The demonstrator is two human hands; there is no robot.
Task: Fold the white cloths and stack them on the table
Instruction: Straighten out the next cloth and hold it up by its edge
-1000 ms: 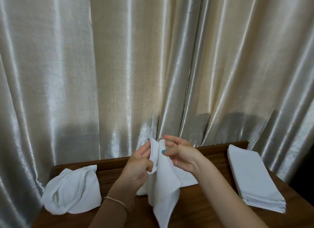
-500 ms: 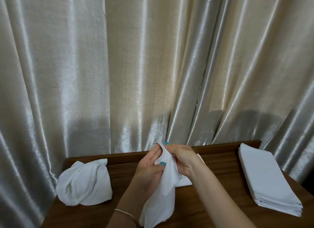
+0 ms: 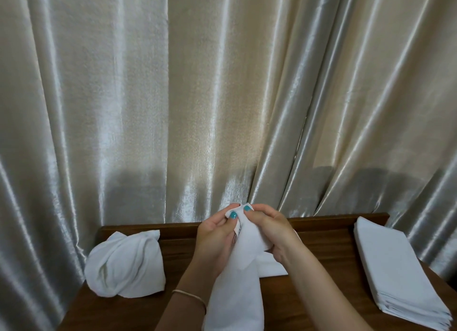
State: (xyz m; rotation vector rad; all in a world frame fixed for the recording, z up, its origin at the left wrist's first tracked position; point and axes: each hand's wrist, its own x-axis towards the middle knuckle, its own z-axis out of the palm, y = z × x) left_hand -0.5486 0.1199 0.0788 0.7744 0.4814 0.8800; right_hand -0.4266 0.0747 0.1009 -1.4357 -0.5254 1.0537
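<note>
— Left grip (image 3: 217, 234)? 
— Clenched on the top edge of the white cloth (image 3: 237, 291), thumb over the corner. 
— And further left on the worktop (image 3: 178, 276)? 
— Lay there in a crumpled heap of white cloths (image 3: 125, 265), near the back edge, well apart from the grips. 
— Right grip (image 3: 268, 228)? 
— Pinched the same top edge, touching the left grip; cloth hung down between the forearms toward the bottom of view. 
— Behind the cloth? 
— Showed a flat white piece (image 3: 270, 265) on the worktop, partly hidden. 
— Far right? 
— Sat squared as a stack of folded cloths (image 3: 393, 271). Shiny curtain (image 3: 222, 96) hung behind everything.
</note>
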